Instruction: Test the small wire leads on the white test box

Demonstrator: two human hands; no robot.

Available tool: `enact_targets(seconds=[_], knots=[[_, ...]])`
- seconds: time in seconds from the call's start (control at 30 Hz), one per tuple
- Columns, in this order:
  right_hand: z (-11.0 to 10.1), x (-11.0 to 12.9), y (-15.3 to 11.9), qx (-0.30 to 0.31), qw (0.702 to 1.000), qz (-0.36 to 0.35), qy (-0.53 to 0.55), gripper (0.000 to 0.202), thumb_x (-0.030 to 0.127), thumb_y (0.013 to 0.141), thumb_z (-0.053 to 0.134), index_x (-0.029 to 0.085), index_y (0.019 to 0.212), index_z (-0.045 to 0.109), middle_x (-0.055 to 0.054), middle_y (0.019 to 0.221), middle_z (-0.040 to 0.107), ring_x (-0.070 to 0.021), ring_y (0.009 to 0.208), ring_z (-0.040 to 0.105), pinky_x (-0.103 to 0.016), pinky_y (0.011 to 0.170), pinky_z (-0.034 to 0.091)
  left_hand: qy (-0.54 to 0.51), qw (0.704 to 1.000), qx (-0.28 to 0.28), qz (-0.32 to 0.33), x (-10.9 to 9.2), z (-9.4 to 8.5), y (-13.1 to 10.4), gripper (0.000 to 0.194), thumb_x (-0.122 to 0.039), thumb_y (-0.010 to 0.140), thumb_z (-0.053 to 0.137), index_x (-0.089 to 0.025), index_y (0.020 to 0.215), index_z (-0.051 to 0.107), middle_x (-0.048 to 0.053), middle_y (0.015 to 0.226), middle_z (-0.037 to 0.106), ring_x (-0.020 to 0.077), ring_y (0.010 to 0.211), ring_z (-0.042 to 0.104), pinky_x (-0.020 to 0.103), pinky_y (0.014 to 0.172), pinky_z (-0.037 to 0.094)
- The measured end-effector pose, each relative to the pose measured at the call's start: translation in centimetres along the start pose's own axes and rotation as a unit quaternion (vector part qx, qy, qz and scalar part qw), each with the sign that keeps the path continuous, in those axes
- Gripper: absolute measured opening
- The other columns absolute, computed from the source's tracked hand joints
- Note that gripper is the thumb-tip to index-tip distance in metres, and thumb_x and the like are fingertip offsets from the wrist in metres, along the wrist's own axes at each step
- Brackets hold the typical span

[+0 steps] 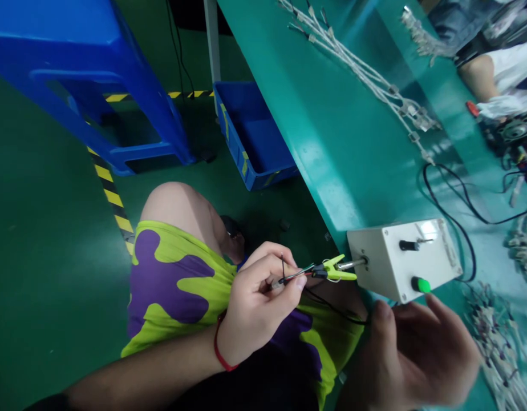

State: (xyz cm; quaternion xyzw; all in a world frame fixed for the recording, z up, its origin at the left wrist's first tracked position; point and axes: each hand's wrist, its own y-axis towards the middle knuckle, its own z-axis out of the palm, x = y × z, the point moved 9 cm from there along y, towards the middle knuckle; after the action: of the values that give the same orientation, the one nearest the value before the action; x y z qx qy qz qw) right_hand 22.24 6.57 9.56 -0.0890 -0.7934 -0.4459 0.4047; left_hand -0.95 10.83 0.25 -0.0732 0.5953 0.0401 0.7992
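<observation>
Firstly, your left hand (261, 297), thumb and fingers pinching thin coloured wires (295, 275) at the nose of a yellow-green clip (338, 269); clip on the rod of one white box (387, 265), closed, contents hidden. Your right hand (430, 354), loosely curled, just beside that box, contact unclear. Outward: green table (332, 114), pale cables (351, 61); below its edge, one blue bin (233, 140), open-topped, inner floor showing.

Single head-worn view, facing steeply down at close range over left hand (261, 299), right hand (430, 357) and green workbench (353, 134).
</observation>
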Motion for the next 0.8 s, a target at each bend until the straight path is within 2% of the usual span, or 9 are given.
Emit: enact_targets(seconds=[0.1,0.23,0.37,0.47,0.67,0.8], knots=[[1.2,-1.0,1.5,0.024,1.000,0.000,-0.015,0.063,0.015,0.069,0.096,0.010,0.128,0.076,-0.006,0.091,0.071,-0.0142,0.069,0.060,-0.030,0.061,0.043,0.005,1.000,-0.010,-0.002,0.1,-0.2,0.0,0.021,-0.017,0.097,0.071,-0.019,0.078,0.062,0.003,0.097,0.055,0.0118,0.069,0.051,0.029,0.057,0.035],[1.0,-1.0,1.7,0.009,1.000,-0.015,-0.003,0.070,0.015,0.066,0.098,0.010,0.132,0.073,-0.006,0.086,0.072,-0.0148,0.066,0.061,-0.028,0.054,0.043,0.005,1.000,-0.015,0.009,-0.3,-0.3,0.0,0.019,-0.018,0.095,0.073,-0.020,0.078,0.064,0.001,0.090,0.053,0.0104,0.061,0.044,0.029,0.053,0.032],[0.9,-0.8,1.5,0.017,1.000,0.001,-0.015,0.059,0.016,0.069,0.097,0.010,0.123,0.076,-0.005,0.082,0.072,-0.0136,0.060,0.060,-0.027,0.050,0.042,0.012,1.000,-0.019,0.018,-0.6,-0.3,0.0,0.022,-0.018,0.094,0.074,-0.019,0.075,0.063,0.001,0.086,0.052,0.0120,0.064,0.046,0.029,0.056,0.035],[0.8,-0.7,1.6,0.015,1.000,0.014,-0.018,0.054,0.018,0.071,0.096,0.012,0.122,0.077,-0.005,0.086,0.074,-0.0123,0.059,0.061,-0.028,0.051,0.043,0.018,1.000,-0.018,0.014,-0.5,-0.4,0.0,0.023,-0.017,0.096,0.071,-0.020,0.076,0.061,0.001,0.085,0.052,0.0134,0.067,0.048,0.030,0.058,0.037],[1.4,-0.9,2.1,0.017,1.000,-0.004,-0.005,0.057,0.021,0.069,0.097,0.012,0.122,0.077,-0.001,0.075,0.069,-0.0143,0.058,0.058,-0.029,0.051,0.040,0.001,1.000,-0.018,0.016,-0.5,-0.9,-0.1,0.021,-0.018,0.096,0.074,-0.020,0.078,0.063,0.001,0.086,0.051,0.0128,0.064,0.045,0.030,0.054,0.033],[0.2,0.2,0.6,-0.038,0.998,-0.047,0.025,0.051,0.030,0.077,0.093,0.015,0.124,0.078,-0.003,0.077,0.069,-0.0164,0.062,0.059,-0.034,0.062,0.045,-0.008,0.999,-0.021,0.027,-1.2,-1.0,-0.4,0.022,-0.016,0.096,0.072,-0.020,0.077,0.062,0.001,0.087,0.051,0.0118,0.064,0.045,0.030,0.054,0.032]])
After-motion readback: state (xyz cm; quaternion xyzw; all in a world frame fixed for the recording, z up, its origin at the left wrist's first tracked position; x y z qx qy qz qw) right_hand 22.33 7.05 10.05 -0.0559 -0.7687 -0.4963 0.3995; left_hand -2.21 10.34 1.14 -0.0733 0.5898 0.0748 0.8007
